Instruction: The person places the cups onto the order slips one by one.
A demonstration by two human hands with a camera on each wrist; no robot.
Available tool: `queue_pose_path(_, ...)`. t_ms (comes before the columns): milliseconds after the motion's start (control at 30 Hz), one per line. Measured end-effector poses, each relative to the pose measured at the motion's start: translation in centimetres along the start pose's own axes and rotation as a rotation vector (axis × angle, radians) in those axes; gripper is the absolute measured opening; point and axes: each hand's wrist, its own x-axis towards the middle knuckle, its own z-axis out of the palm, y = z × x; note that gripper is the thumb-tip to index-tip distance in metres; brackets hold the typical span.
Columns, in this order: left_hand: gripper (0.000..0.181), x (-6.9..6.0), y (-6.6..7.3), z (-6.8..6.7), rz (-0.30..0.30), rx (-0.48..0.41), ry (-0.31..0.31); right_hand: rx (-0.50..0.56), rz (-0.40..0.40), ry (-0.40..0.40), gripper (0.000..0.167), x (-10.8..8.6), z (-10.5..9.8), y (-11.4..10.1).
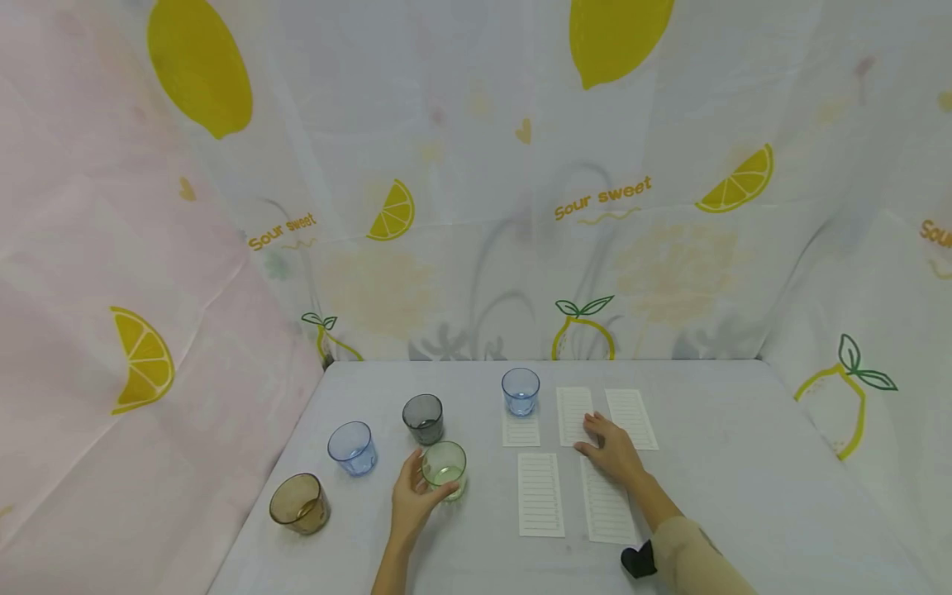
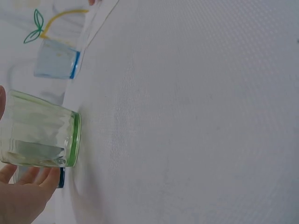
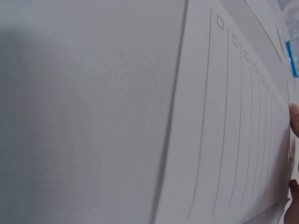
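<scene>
My left hand holds a pale green glass, with the fingers along one side and the thumb across the other. In the left wrist view the green glass lies between the fingers and a thumb tip at the frame's edge. Just behind it stands a grey glass. My right hand is over the lined paper sheets, its fingertips at the lower edge of the back middle sheet. Under its wrist lies another lined sheet, seen close up in the right wrist view. Both fingertips there are cut off by the frame.
A blue glass stands on the back left sheet. More lined sheets lie at the back right and front left. Another blue glass and an amber glass stand at the table's left. Lemon-print cloth surrounds the table.
</scene>
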Motion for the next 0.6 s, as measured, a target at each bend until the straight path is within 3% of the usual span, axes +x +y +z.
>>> queue_pose_path(233, 0.088, 0.11, -0.12, 0.16, -0.015, -0.004, -0.019, 0.016, 0.013, -0.075, 0.044, 0.25, 0.29, 0.3)
queue_pose_path(600, 0.087, -0.04, 0.02, 0.13, -0.002, -0.007, -0.03, 0.014, 0.007, -0.041, 0.039, -0.31, -0.02, -0.36)
